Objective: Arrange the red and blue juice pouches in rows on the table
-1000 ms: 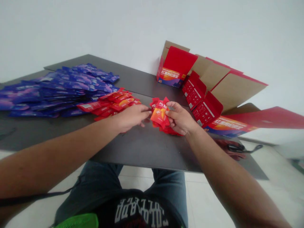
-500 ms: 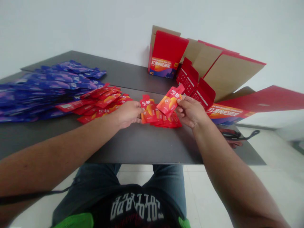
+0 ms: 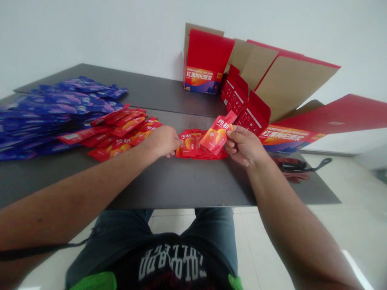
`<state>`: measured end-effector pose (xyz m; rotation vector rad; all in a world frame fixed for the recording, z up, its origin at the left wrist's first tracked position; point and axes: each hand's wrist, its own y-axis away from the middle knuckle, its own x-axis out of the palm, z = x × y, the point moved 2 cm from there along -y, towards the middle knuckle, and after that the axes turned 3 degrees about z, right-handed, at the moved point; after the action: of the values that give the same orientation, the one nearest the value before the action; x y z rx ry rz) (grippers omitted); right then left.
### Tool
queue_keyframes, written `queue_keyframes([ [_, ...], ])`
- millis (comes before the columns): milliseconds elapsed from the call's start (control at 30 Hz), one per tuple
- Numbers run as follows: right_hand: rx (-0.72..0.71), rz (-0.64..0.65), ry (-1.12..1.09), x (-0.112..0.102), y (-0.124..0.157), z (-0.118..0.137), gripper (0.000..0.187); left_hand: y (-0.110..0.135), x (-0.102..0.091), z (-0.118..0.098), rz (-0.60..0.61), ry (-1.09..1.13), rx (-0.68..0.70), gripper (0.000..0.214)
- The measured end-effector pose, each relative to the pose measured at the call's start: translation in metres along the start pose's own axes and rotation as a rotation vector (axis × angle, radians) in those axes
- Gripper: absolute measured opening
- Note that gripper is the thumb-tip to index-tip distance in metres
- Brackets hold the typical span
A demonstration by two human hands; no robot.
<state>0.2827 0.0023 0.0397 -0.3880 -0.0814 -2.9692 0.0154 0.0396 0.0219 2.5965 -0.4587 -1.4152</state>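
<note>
My right hand (image 3: 245,146) pinches a red pouch (image 3: 215,135) with orange fruit printed on it, by its right edge. This pouch is tilted and raised above a short row of overlapping red pouches (image 3: 198,150) on the table. At the left end of that row, my left hand (image 3: 163,141) has its fingers closed at the edge of another red pouch (image 3: 188,146). Behind my left wrist lies a loose pile of red pouches (image 3: 128,125), partly hidden by the forearm.
A large heap of blue pouches (image 3: 57,114) covers the left of the grey table (image 3: 181,185). An open red box (image 3: 202,76) stands at the back. Further open red cartons (image 3: 293,135) with raised flaps are on the right, near a dark strapped item (image 3: 294,166).
My left hand has lowered its pouch onto the left end of the row. My right hand still holds its pouch, close to where it was. The view has shifted slightly.
</note>
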Motion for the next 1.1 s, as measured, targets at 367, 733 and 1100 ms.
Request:
queue_keyframes([
  [367, 0.021, -0.041, 0.143, 0.026, -0.008, 0.008, 0.016, 0.006, -0.012, 0.015, -0.144, -0.057, 0.153, 0.021],
  [733, 0.156, 0.115, 0.677, 0.12, -0.068, -0.024, 0.021, 0.024, -0.029, 0.05, -0.464, 0.099, 0.287, 0.028],
  [1100, -0.25, -0.031, 0.977, 0.085, -0.063, 0.0, 0.012, 0.049, -0.006, 0.039, -0.213, -0.326, 0.45, 0.041],
])
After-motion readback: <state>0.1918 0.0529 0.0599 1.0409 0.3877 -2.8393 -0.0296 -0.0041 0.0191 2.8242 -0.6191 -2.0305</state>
